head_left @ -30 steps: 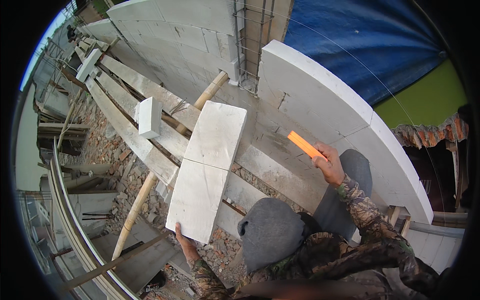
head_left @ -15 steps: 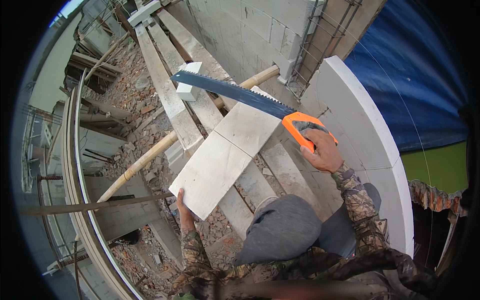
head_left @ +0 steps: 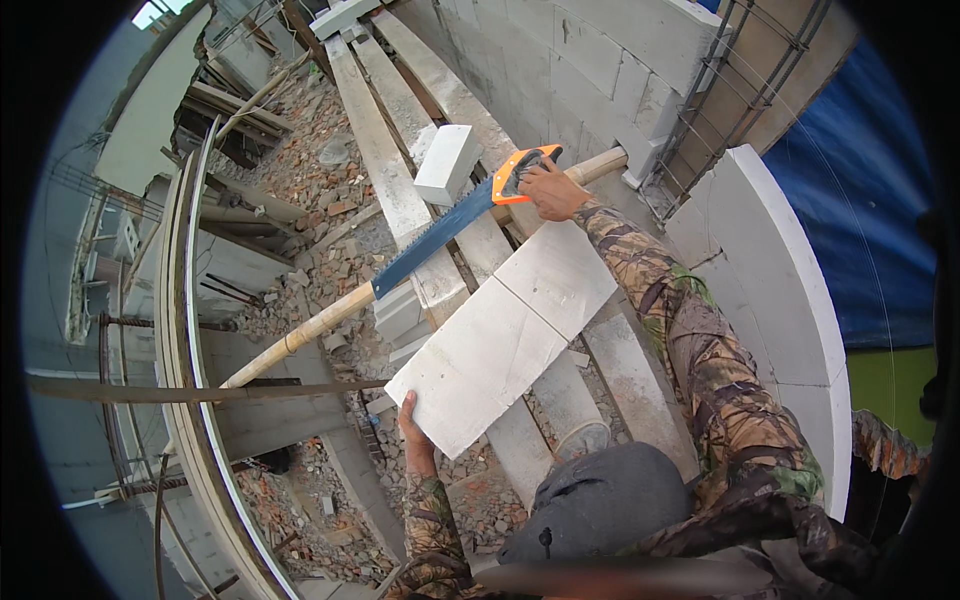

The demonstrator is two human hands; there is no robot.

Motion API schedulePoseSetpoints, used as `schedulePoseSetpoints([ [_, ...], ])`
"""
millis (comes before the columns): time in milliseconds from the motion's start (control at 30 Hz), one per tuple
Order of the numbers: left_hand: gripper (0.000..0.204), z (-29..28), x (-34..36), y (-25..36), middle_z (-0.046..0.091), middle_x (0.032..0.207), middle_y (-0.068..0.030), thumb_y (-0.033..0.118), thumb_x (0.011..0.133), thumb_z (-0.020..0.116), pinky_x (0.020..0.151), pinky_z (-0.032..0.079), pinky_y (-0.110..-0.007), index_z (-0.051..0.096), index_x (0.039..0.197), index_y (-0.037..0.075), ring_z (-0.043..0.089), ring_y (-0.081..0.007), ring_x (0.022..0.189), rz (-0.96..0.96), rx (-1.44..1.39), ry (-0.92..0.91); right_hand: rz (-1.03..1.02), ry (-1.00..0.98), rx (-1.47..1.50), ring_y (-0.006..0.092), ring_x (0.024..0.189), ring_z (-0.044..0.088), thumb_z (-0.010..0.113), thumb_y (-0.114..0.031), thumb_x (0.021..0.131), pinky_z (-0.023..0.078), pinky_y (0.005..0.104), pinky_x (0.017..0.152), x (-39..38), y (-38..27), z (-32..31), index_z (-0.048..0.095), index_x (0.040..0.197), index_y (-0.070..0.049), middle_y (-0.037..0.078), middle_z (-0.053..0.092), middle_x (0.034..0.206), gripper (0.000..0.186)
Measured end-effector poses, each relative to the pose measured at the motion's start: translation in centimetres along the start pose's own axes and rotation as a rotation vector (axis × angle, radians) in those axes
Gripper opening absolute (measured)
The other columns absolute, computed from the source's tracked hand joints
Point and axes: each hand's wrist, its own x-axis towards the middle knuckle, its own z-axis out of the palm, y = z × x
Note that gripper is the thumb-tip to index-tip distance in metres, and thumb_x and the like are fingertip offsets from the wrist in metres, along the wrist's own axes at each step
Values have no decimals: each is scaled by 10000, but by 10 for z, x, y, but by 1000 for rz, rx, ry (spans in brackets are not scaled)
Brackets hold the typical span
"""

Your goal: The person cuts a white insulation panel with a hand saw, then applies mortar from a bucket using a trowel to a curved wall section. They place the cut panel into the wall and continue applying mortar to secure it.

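Note:
My right hand [head_left: 550, 188] is wrapped round the orange-and-black handle of a handsaw [head_left: 429, 239], whose dark toothed blade points down-left beyond a large white block. That block [head_left: 465, 370] lies across dusty planks, with a straight line across it toward the upper-right part. My left hand [head_left: 415, 421] grips the block's lower-left end, thumb or fingers along its side, the rest hidden beneath. A smaller white block [head_left: 446, 163] rests on the planks just beside the saw.
Planks [head_left: 365, 140] span rubble [head_left: 320, 170], resting on a bamboo pole [head_left: 310, 333]. A block wall [head_left: 580, 70] and rebar column [head_left: 730, 90] stand ahead; a low curved-looking wall [head_left: 770, 300] and blue tarp [head_left: 870, 170] are right. Rails [head_left: 190, 400] run left.
My right hand has carried the saw up and forward, away from over the large block, its blade now swung down-left. The view has shifted, moving the scene rightward.

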Motion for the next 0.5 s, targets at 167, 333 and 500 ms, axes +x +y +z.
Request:
schedulePoseSetpoints([
  [167, 771, -5, 2, -4, 614, 1317, -218, 416, 874, 692, 994, 503, -462, 461, 1450, -42, 621, -354, 1169, 37, 12, 48, 175, 59, 32, 267, 1200, 583, 632, -133, 794, 246, 622, 1168, 12, 7, 45, 734, 1010, -79, 75, 698, 1050, 244],
  [333, 795, 1, -2, -3, 584, 1380, -218, 464, 897, 655, 1018, 499, -478, 434, 1483, -25, 606, -367, 1213, -8, 29, 24, 342, -196, 86, 319, 1233, 594, 666, -206, 814, 242, 637, 1179, 8, 8, 71, 783, 984, -82, 127, 742, 1061, 241],
  [500, 791, 3, -3, 2, 551, 1438, -216, 476, 937, 606, 1059, 487, -483, 401, 1516, -22, 579, -370, 1274, 19, 84, -32, 406, -133, 241, 324, 1253, 569, 640, -210, 866, 318, 605, 1130, -7, -7, 70, 746, 1094, -64, 139, 697, 1173, 291],
])
